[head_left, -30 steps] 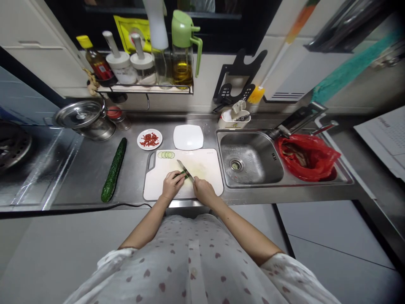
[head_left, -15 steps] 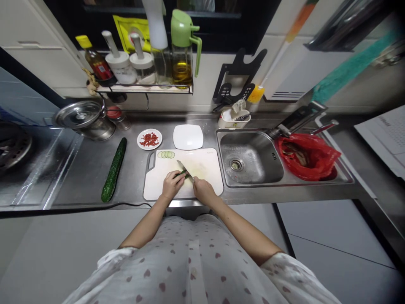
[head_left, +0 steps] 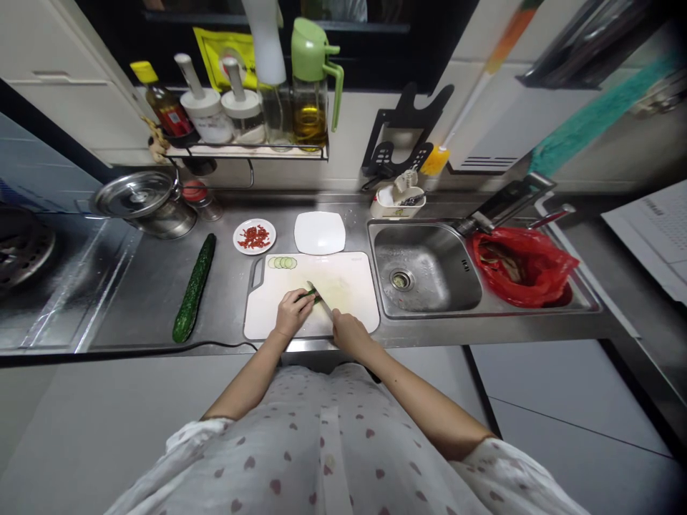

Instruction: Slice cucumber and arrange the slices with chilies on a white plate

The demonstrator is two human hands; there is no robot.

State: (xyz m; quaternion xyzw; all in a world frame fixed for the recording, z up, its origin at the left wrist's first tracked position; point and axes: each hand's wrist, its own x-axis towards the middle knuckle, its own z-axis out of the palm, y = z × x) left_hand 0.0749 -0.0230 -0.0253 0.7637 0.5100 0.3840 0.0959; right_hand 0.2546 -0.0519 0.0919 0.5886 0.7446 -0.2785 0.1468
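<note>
On the white cutting board (head_left: 262, 315), my left hand (head_left: 291, 312) is closed over a short piece of cucumber (head_left: 311, 293), most of it hidden under the fingers. My right hand (head_left: 348, 333) grips the handle of a kitchen knife (head_left: 323, 302). The blade slants up and left, its edge at the right end of the cucumber piece. A row of thin cucumber slices (head_left: 282, 263) lies overlapped at the board's upper left. A whole cucumber (head_left: 194, 290) rests on the steel counter to the left of the board.
Behind the board sit a small plate of chopped red bits (head_left: 254, 237) and a white square plate (head_left: 320, 233). The sink (head_left: 429, 268) adjoins on the right, with a red plastic bag (head_left: 529, 268) beyond. A lidded pot (head_left: 142, 204) stands back left, below the bottle shelf (head_left: 247, 151).
My right hand has drawn the knife slightly back toward me and to the right. The left hand stays on the cucumber piece.
</note>
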